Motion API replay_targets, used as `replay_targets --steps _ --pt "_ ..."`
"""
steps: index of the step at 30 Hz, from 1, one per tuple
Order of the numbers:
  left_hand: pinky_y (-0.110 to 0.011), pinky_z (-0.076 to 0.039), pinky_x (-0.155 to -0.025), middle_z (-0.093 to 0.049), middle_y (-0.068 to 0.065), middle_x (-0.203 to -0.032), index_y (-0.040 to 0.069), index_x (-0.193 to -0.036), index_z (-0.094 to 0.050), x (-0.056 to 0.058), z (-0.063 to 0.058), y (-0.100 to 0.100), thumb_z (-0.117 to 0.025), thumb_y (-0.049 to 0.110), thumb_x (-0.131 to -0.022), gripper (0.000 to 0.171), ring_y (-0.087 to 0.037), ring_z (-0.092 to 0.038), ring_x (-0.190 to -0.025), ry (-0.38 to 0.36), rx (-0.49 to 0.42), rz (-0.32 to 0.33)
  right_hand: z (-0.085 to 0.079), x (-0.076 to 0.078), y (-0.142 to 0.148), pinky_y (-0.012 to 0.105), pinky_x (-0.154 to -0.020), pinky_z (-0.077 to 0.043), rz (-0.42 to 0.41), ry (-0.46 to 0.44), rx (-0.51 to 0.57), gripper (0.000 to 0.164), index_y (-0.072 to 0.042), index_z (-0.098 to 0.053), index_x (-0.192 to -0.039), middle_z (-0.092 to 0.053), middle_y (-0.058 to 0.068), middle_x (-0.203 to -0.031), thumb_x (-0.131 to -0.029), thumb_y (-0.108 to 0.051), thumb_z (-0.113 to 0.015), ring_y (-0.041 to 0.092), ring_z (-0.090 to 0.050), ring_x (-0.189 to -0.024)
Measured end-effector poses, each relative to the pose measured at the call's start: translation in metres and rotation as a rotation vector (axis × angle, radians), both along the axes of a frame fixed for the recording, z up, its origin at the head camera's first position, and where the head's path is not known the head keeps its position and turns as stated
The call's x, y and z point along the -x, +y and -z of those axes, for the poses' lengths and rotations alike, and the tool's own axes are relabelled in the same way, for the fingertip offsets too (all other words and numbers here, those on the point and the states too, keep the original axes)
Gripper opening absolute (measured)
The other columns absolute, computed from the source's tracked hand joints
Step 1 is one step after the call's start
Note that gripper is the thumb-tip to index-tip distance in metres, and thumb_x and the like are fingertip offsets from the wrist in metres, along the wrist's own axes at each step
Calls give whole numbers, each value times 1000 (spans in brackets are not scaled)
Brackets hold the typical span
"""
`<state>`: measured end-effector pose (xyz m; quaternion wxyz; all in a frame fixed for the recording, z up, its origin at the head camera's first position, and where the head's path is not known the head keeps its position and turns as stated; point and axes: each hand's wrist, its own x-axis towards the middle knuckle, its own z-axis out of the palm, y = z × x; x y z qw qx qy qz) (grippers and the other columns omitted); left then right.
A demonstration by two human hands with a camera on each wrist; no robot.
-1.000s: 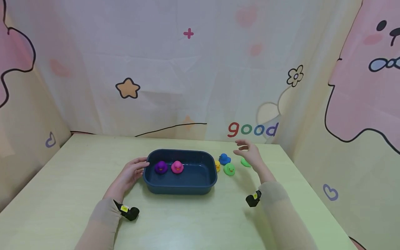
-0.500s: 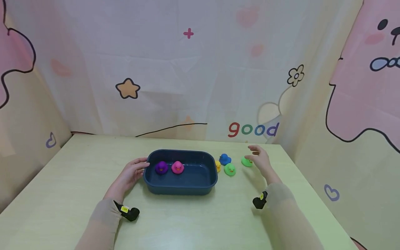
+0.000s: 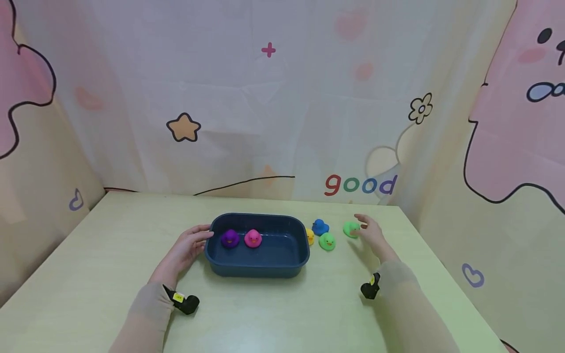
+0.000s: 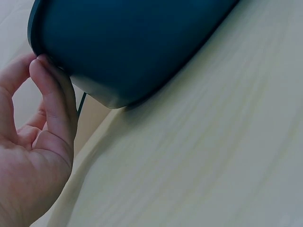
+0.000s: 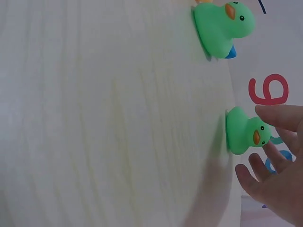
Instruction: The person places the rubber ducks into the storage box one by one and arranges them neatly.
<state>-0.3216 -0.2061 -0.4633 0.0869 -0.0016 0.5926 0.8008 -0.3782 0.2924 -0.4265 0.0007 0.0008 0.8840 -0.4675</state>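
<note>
A dark blue tub (image 3: pixel 260 264) stands mid-table with a purple duck (image 3: pixel 230 238) and a pink duck (image 3: pixel 253 238) inside. My left hand (image 3: pixel 199 237) rests against the tub's left end; the left wrist view shows its straight fingers (image 4: pixel 52 94) touching the tub wall (image 4: pixel 128 42). To the tub's right sit a yellow duck (image 3: pixel 310 237), a blue duck (image 3: pixel 320 227) and a green duck (image 3: pixel 327 241). A second green duck (image 3: pixel 350 229) sits farther right. My right hand (image 3: pixel 363 227) is open beside it. Its spread fingers (image 5: pixel 279 116) are close around that duck (image 5: pixel 244 131) without gripping it.
The pale green table (image 3: pixel 110 255) is walled by cartoon-print curtains at the back and both sides. The table's right edge (image 3: pixel 434 264) runs close to my right forearm. The other green duck (image 5: pixel 220 28) shows in the right wrist view too.
My right hand has dropped and moved rightward, from above the ducks to the far green duck. The left hand has stayed on the tub.
</note>
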Motion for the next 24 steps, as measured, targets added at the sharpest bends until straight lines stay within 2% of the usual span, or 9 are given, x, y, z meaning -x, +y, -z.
replay_targets --steps 8,13,15,17,19,20,22,24 --pt "-11 -48 -58 -65 9 -85 15 -107 -57 0 1 0 -59 8 -96 14 -1 -59 -64 -12 -14 3 8 -2 1 56 -114 -29 -55 -44 -25 73 4 -21 -151 -17 34 -155 -88 9 -56 51 -30 -137" --pt "-11 -48 -59 -64 10 -86 15 -107 -58 1 1 -1 -59 8 -96 13 -1 -57 -64 -10 -2 -3 9 -2 0 53 -111 -33 -43 -38 -74 70 3 -22 -151 -21 34 -153 -91 7 -56 48 -34 -135" --pt "-11 -47 -59 -64 10 -86 16 -107 -58 1 0 -1 -58 8 -96 13 -1 -56 -63 -9 3 -5 11 -1 1 47 -101 -43 -26 -43 -96 67 3 -24 -151 -28 33 -149 -93 4 -56 45 -42 -125" --pt "-11 -47 -59 -64 10 -87 15 -107 -57 1 0 -1 -58 8 -96 14 -1 -56 -63 -8 7 -5 13 0 1 36 -84 -48 -8 -55 -100 64 2 -25 -151 -34 31 -145 -94 2 -56 37 -48 -109" --pt "-11 -47 -59 -64 10 -87 14 -109 -57 1 0 -1 -58 8 -95 15 -1 -56 -62 -10 7 -7 15 1 2 27 -69 -44 0 -60 -100 63 1 -26 -151 -37 30 -141 -95 0 -55 29 -47 -96" --pt "-11 -47 -58 -64 10 -86 13 -110 -56 1 0 -1 -58 8 -95 15 -1 -56 -62 -11 6 -8 16 2 2 25 -66 -42 0 -60 -96 62 2 -26 -150 -38 29 -140 -96 0 -55 27 -45 -94" --pt "-11 -47 -58 -64 10 -87 12 -111 -55 0 0 -1 -58 8 -96 16 -1 -56 -63 -14 2 -4 18 3 2 27 -71 -43 -2 -52 -91 60 2 -28 -150 -38 30 -140 -96 -1 -55 29 -45 -98" --pt "-11 -48 -58 -64 9 -86 11 -113 -54 0 0 -1 -58 8 -96 18 -1 -57 -63 -16 -5 -4 20 4 2 35 -85 -45 -2 -42 -88 57 3 -31 -148 -37 30 -142 -96 -1 -55 35 -44 -109"
